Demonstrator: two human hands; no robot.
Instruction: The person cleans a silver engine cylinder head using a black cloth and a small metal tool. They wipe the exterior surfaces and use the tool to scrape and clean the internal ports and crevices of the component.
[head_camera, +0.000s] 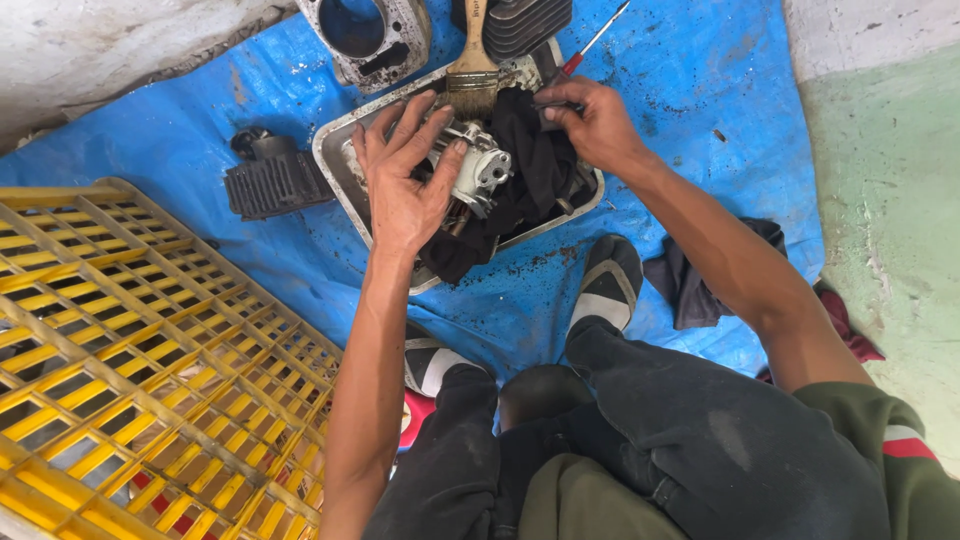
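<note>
Upper middle of the frame, and the left hand (405, 175) is spread wide, fingers fanned out and pressing down on a pale metal engine part (478, 170) that sits in a shallow metal tray (335, 150). That part lies on a black rag (530, 160) bunched up in the tray. Just to the right, the right hand (595, 120) is clenched around the red-handled screwdriver (590, 48), whose shaft runs up toward the top edge. A paintbrush (474, 70) with a wooden handle lies at the tray's upper rim, bristles just beside the left fingertips. Everything rests on a blue tarp (700, 90) spread over the floor. Top of the frame, a grey engine cylinder (370, 35) with an open bore; left of the tray, a dark finned block (275, 180). Lower left, a yellow plastic crate (130, 340) fills the corner. A dark cloth (690, 280) lies at the right, beside the forearm.
</note>
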